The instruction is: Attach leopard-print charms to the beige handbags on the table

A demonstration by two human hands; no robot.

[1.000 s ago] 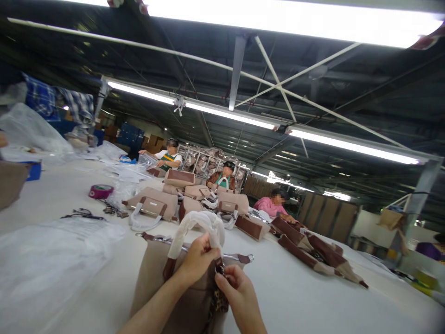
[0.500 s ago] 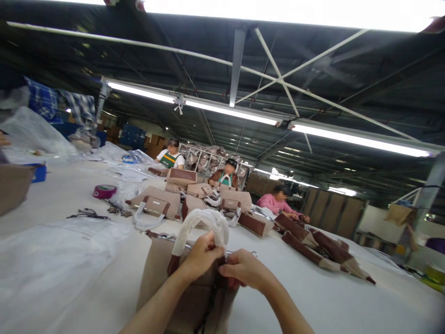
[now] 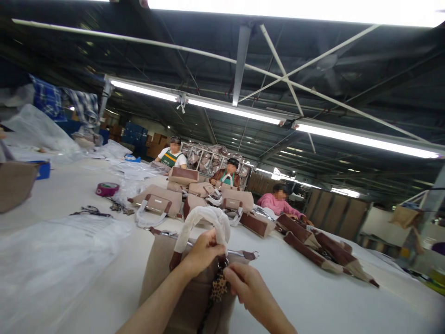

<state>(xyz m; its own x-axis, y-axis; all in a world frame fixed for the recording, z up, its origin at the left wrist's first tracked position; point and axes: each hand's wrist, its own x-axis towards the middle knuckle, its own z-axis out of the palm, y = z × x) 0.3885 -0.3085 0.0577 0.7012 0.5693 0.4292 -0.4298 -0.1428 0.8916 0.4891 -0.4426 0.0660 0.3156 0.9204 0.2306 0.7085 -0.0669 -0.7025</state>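
Note:
A beige and brown handbag (image 3: 160, 271) stands on the white table right in front of me, its handles (image 3: 198, 215) wrapped in white material. My left hand (image 3: 205, 253) is closed round the lower right part of the wrapped handle. From a ring by the handle's base hangs a leopard-patterned charm (image 3: 219, 286). My right hand (image 3: 245, 285) is beside that charm, with thumb and forefinger pinched at its upper right edge by the ring. The exact contact of the fingertips is small and partly hidden.
More handbags (image 3: 162, 202) lie across the table (image 3: 299, 297), with brown and beige ones (image 3: 313, 243) at the right. Clear plastic (image 3: 55, 264) covers the left side, near purple tape (image 3: 107, 189) and several loose charms (image 3: 120, 206). Three people are beyond the bags.
My right hand has moved slightly down and right, and the leopard-patterned charm now shows. My left hand keeps its hold on the handle. The view has shifted slightly.

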